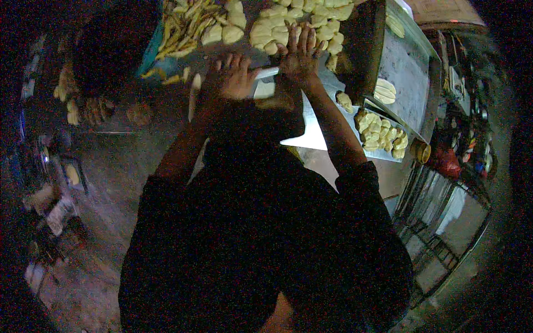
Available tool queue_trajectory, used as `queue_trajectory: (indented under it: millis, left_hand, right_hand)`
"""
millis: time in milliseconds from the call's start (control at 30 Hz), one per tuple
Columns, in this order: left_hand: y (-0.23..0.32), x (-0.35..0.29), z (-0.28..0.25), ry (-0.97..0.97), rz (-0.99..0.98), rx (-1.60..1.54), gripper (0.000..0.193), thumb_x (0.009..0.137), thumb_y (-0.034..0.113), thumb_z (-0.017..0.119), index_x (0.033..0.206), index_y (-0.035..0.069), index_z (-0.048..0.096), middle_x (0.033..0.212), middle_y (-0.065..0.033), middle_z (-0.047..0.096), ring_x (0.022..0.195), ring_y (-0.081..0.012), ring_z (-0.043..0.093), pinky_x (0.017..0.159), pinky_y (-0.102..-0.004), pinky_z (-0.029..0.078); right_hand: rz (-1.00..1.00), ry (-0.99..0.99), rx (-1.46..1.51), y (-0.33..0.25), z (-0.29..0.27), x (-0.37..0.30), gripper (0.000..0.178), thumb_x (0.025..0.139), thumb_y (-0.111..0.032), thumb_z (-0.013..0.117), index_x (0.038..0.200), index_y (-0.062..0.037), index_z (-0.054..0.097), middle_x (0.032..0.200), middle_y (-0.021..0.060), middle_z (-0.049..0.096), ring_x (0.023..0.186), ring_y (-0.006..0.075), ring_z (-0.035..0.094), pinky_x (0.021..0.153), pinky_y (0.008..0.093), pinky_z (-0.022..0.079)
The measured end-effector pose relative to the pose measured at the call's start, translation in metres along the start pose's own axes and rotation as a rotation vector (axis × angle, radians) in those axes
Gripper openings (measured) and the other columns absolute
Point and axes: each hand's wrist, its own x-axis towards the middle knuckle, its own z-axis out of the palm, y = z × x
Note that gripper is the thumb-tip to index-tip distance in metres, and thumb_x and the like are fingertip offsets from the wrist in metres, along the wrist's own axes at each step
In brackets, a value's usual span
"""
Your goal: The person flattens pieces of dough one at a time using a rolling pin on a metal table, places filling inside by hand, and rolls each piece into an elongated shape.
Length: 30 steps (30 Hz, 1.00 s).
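At the far side of the dark work table (233, 41), my left hand (236, 76) lies palm down with its fingers extended forward. To its right, my right hand (301, 60) is stretched out with spread fingers, their tips touching or just over a mass of pale dough pieces (270, 34). Between my hands shows a narrow white strip (267, 72), whose kind I cannot make out. A long pale piece (195, 90) sits left of my left forearm. Beyond my left hand are a heap of thin yellowish strips (186, 25) and larger dough lumps (234, 25). My palms hide what lies beneath them.
A large metal tray (408, 66) stands at the right, with a ridged pale piece (385, 91) in it. Nearer, several dough lumps (380, 132) crowd a smaller tray, beside a yellow cup (422, 151). A dark rack (438, 222) stands lower right.
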Motion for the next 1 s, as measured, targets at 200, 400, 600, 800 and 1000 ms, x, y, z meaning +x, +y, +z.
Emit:
queue_trajectory:
  millis: [200,400,600,800,1000]
  left_hand:
    - [-0.006,-0.001,-0.028,-0.087,0.290,-0.131,0.040,0.094,0.046,0.058,0.105,0.007,0.060,0.105,-0.0119,0.063,0.098,-0.0279,0.058,0.081,-0.0440,0.048]
    - [0.005,0.015,-0.031,0.021,0.533,0.009,0.029,0.095,0.038,0.057,0.096,0.009,0.062,0.089,-0.0084,0.059,0.088,-0.0256,0.055,0.071,-0.0425,0.044]
    - [0.010,0.052,0.052,0.331,0.448,-0.081,0.029,0.091,0.034,0.064,0.105,0.008,0.063,0.096,-0.0098,0.062,0.096,-0.0265,0.058,0.080,-0.0425,0.049]
    - [0.026,-0.008,0.024,0.327,0.374,0.191,0.029,0.090,0.027,0.065,0.106,0.002,0.066,0.105,-0.0140,0.065,0.101,-0.0320,0.059,0.086,-0.0468,0.049]
    - [0.050,0.005,0.003,0.314,-0.183,0.182,0.049,0.095,0.031,0.052,0.129,-0.004,0.058,0.124,-0.0250,0.061,0.109,-0.0398,0.056,0.095,-0.0521,0.042]
  right_hand:
    - [-0.180,-0.327,0.272,0.013,-0.071,-0.071,0.072,0.095,-0.046,0.055,0.155,-0.0128,0.031,0.162,0.0156,0.026,0.149,0.0356,0.026,0.119,0.0566,0.022]
    - [0.063,-0.380,0.118,0.009,-0.066,-0.127,0.061,0.102,-0.035,0.036,0.157,-0.0125,0.025,0.162,0.0148,0.028,0.150,0.0362,0.023,0.120,0.0602,0.008]
    - [0.569,-0.200,-0.006,0.048,0.005,-0.067,0.077,0.100,-0.052,0.034,0.160,-0.0091,0.010,0.165,0.0228,0.002,0.153,0.0387,0.004,0.113,0.0712,0.009]
    - [0.300,-0.467,-0.620,0.028,-0.001,-0.079,0.070,0.102,-0.052,0.032,0.161,-0.0186,0.011,0.166,0.0209,-0.001,0.152,0.0431,0.004,0.111,0.0737,0.001]
    - [0.380,0.009,0.155,0.006,-0.004,-0.063,0.070,0.104,-0.052,0.028,0.161,-0.0163,0.009,0.166,0.0186,0.002,0.152,0.0407,0.001,0.111,0.0725,-0.005]
